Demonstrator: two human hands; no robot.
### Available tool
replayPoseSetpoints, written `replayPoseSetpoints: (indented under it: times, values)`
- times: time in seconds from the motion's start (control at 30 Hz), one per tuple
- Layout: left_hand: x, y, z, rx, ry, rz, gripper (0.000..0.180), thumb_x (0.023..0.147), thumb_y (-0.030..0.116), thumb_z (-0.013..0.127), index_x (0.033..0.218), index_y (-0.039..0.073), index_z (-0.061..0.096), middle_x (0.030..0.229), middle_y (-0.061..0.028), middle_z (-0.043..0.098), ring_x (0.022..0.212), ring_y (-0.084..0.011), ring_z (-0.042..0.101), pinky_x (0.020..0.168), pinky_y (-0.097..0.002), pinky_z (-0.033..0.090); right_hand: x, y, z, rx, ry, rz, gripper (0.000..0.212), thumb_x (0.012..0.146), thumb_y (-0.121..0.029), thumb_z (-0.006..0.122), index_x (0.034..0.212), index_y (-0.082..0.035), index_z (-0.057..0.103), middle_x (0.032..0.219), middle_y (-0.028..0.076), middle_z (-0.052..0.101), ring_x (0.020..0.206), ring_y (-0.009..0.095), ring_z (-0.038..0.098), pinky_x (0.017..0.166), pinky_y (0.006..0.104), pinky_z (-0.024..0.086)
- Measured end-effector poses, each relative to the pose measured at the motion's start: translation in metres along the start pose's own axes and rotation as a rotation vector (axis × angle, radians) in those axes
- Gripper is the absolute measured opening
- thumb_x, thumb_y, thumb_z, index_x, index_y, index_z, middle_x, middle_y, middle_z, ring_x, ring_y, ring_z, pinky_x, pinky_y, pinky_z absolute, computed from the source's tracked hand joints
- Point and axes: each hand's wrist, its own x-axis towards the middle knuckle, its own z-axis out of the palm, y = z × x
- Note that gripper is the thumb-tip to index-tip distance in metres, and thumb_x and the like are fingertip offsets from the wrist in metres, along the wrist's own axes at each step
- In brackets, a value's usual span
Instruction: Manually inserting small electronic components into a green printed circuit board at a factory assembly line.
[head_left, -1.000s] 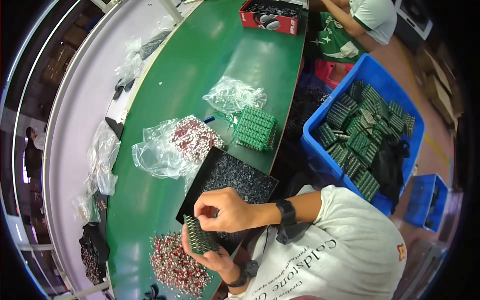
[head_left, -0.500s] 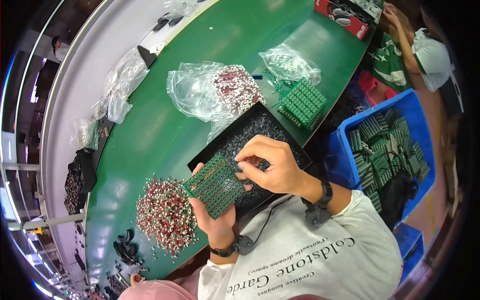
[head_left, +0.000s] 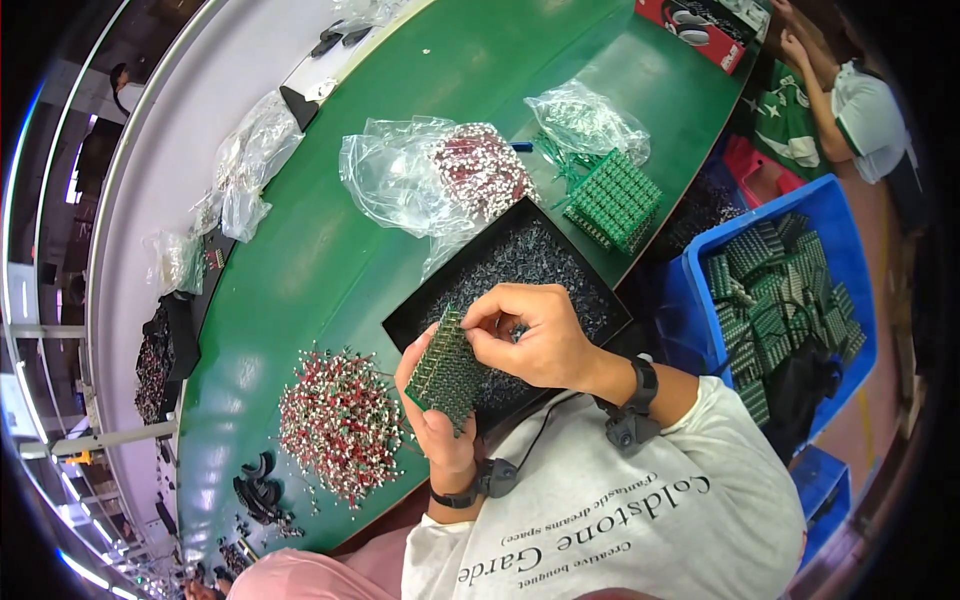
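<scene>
My left hand (head_left: 440,448) is wrapped round a green circuit board panel (head_left: 448,378) densely covered with rows of small parts. The panel is tilted steeply over the near left corner of a black tray (head_left: 432,297). Thumb and forefinger of my right hand (head_left: 540,335) are pinched together against the panel's upper right edge. Whatever they hold is too small and hidden to make out. Many small dark pieces (head_left: 540,255) fill the tray beneath my hands. A heap of small red, white and green parts (head_left: 338,425) lies left of my left hand.
Beyond the tray are a clear plastic bag (head_left: 390,180), red-and-white parts (head_left: 480,170) and a stack of green boards (head_left: 614,200). A blue bin (head_left: 700,262) of panels stands at right. Black curved pieces (head_left: 258,490) lie lower left. Another person (head_left: 865,115) is far right.
My left hand has tipped the panel from a flatter pose to a steep one. My right hand has come down and left, its fingertips now at the panel's edge.
</scene>
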Motion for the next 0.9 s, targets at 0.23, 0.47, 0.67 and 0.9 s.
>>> replayPoseSetpoints:
  times: [0.23, 0.47, 0.67, 0.9]
  values:
    - [0.006, 0.003, -0.002, -0.077, 0.056, 0.022, 0.078, 0.095, 0.055, 0.052, 0.145, 0.001, 0.028, 0.133, -0.0238, 0.049, 0.116, -0.036, 0.056, 0.094, -0.0486, 0.05, 0.0, 0.002, -0.006, 0.26, 0.066, 0.093, 0.007, 0.078, 0.005, 0.07, 0.083, 0.003, 0.066, 0.074, 0.004, 0.065, 0.065, 0.006, 0.062, 0.057, 0.0209, 0.05]
    - [-0.001, -0.001, -0.001, 0.01, 0.115, 0.017, 0.084, 0.094, 0.058, 0.052, 0.145, -0.004, 0.028, 0.144, -0.0246, 0.04, 0.133, -0.0355, 0.044, 0.11, -0.0463, 0.037, 0.002, -0.003, 0.004, -0.002, 0.033, -0.107, 0.011, 0.078, 0.002, 0.073, 0.088, -0.001, 0.071, 0.075, 0.006, 0.067, 0.061, 0.01, 0.063, 0.053, 0.0229, 0.05]
    - [-0.001, -0.006, 0.002, 0.227, 0.03, 0.148, 0.08, 0.095, 0.056, 0.049, 0.144, -0.004, 0.029, 0.141, -0.0247, 0.043, 0.129, -0.034, 0.047, 0.109, -0.0458, 0.037, 0.001, -0.002, 0.012, -0.04, 0.013, -0.148, 0.012, 0.078, -0.001, 0.071, 0.09, -0.001, 0.069, 0.077, 0.008, 0.067, 0.065, 0.015, 0.067, 0.056, 0.0259, 0.054]
    - [-0.001, -0.008, 0.007, 0.223, 0.097, 0.179, 0.076, 0.096, 0.057, 0.049, 0.144, 0.001, 0.029, 0.139, -0.0273, 0.042, 0.116, -0.0355, 0.055, 0.1, -0.048, 0.045, -0.002, 0.007, 0.012, 0.088, 0.062, -0.023, 0.012, 0.076, 0.003, 0.07, 0.088, 0.001, 0.07, 0.075, 0.007, 0.067, 0.064, 0.011, 0.066, 0.055, 0.023, 0.052]
